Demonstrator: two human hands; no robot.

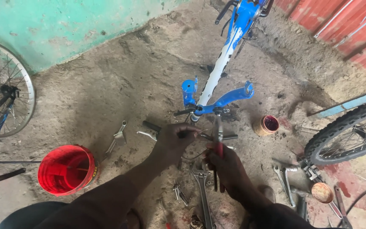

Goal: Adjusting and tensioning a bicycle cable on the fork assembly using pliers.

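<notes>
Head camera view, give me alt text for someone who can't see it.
Two hands work at the handlebar of an upturned blue and white bicycle frame on a dirt floor: the left hand grips the bar, the right hand holds red-handled pliers. A red bucket and wrenches lie nearby.
</notes>
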